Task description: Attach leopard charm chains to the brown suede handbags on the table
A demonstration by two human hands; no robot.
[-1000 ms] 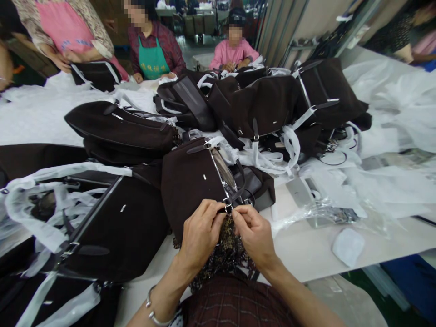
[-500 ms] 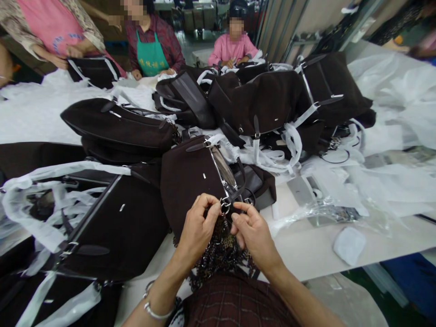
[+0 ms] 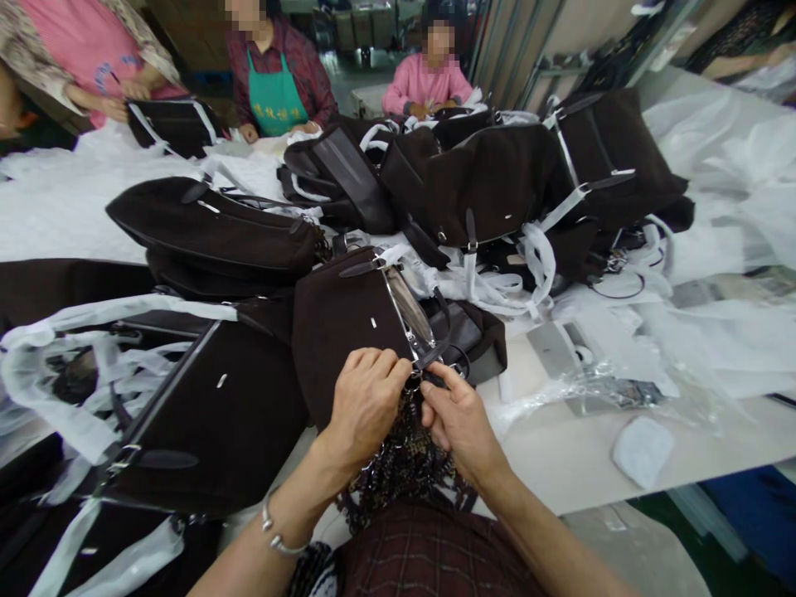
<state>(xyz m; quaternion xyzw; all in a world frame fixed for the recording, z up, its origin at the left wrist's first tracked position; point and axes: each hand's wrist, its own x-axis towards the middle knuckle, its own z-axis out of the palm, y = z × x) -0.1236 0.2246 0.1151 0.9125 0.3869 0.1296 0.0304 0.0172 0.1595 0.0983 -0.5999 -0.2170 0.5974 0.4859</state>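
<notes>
A dark brown handbag (image 3: 348,319) lies in front of me, its zipped opening (image 3: 407,307) facing right. My left hand (image 3: 366,398) is closed at the near end of that opening. Its fingertips pinch a metal ring that they mostly hide. Close beside it, my right hand (image 3: 458,419) pinches a short black strap (image 3: 432,379) between thumb and forefinger, near the ring. A heap of dark metal chains (image 3: 404,464) hangs and lies below both hands, against my lap.
Another dark bag (image 3: 236,406) with white-wrapped handles lies at left. More bags (image 3: 478,178) are piled behind. Clear plastic packaging (image 3: 597,385) and a white pad (image 3: 643,450) rest on the table at right. Several people sit or stand across the table, one in a green apron (image 3: 274,95).
My left hand has turned over the metal ring, its knuckles now upward, covering most of it. My right thumb and forefinger have closed on the black strap.
</notes>
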